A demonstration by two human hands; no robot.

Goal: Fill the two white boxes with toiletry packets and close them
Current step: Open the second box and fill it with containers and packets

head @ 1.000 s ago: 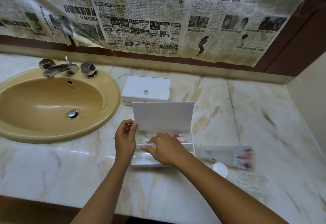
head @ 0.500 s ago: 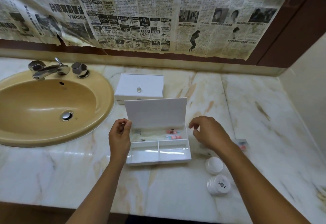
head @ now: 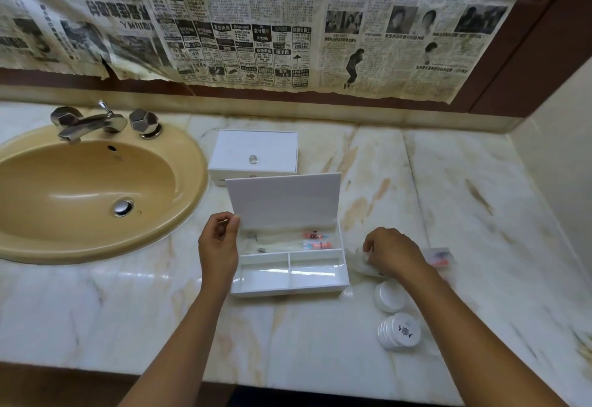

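Observation:
An open white box (head: 290, 288) stands on the marble counter, its lid (head: 285, 200) upright. My left hand (head: 217, 246) pinches the lid's left edge. Clear toothbrush packets (head: 288, 241) with red print lie in the box's rear compartment; both front compartments hold nothing. To the right of the box, my right hand (head: 392, 252) closes on a clear packet (head: 360, 262) lying on the counter, whose red end (head: 440, 256) shows past my wrist. A second white box (head: 256, 151) with a small knob sits shut behind the open one.
Two stacks of round white packets (head: 389, 296) (head: 400, 331) sit on the counter under my right forearm. A tan sink (head: 96, 195) with a chrome tap (head: 93, 123) fills the left. Newspaper covers the wall behind. A side wall bounds the counter at right.
My right hand left the box's inside and moved right onto the packet on the counter. The left hand stayed on the lid. The camera view shifted slightly.

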